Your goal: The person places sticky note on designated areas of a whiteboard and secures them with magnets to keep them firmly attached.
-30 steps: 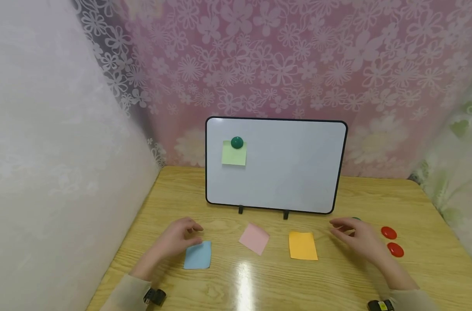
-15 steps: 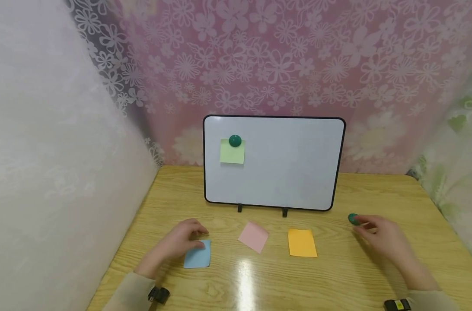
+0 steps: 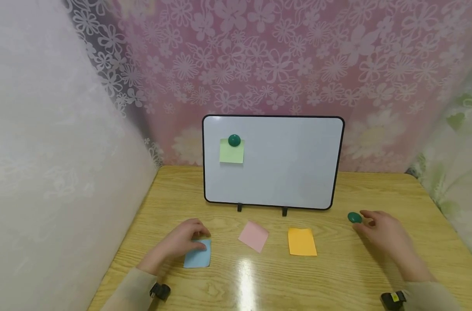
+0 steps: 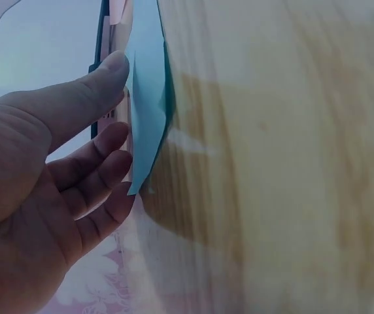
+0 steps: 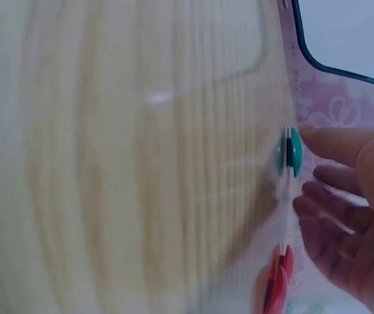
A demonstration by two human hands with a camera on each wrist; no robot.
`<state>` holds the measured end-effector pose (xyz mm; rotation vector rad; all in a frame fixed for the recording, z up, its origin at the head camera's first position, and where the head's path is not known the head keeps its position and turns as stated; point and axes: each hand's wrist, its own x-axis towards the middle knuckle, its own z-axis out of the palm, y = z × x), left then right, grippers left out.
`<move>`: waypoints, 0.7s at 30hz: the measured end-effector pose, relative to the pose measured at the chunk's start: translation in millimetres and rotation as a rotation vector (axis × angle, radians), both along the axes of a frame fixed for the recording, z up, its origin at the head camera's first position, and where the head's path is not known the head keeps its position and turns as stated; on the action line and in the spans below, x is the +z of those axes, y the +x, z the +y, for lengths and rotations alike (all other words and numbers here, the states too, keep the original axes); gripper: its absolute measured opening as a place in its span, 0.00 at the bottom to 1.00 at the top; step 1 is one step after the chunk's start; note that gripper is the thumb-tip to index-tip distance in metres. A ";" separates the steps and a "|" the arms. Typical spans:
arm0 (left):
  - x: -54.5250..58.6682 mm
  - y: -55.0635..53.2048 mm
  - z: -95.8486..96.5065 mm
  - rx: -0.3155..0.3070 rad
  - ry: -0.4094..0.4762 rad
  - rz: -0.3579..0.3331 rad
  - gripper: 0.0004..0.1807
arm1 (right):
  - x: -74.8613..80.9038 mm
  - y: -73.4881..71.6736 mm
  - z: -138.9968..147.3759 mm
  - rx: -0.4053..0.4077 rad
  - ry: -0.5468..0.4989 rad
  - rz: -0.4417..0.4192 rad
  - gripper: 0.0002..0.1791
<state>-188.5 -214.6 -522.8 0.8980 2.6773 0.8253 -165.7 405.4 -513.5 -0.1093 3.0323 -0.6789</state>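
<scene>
My left hand is over the light blue sticky note, with the thumb at the note's upper part and the fingers loosely bent by its far edge. In the left wrist view the fingertips are right at the edge of the blue note, which is slightly curved. At the right, a round green magnet lies on the table, and my right hand is just beside it, thumb and fingers apart. The right wrist view has the thumb tip close to the green magnet.
Pink and orange sticky notes lie on the wooden table. Behind them stands a whiteboard on small black feet, bearing a pale green note under a green magnet. Red magnets show below the right hand.
My right hand has shifted right to the green magnet, so the red magnets are now hidden in the head view. My left hand has edged right over the blue note.
</scene>
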 end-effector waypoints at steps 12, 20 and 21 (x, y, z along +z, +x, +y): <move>3.9 -2.2 2.8 -0.032 -0.038 -0.023 0.11 | -6.6 -5.3 -11.8 -0.034 0.090 0.009 0.42; 5.0 -2.5 6.2 -0.023 -0.024 -0.030 0.10 | -6.1 -4.9 -18.4 -0.096 0.081 -0.010 0.38; 5.1 -2.6 6.7 -0.022 -0.019 -0.031 0.09 | -5.8 -4.5 -18.9 -0.101 0.080 -0.009 0.37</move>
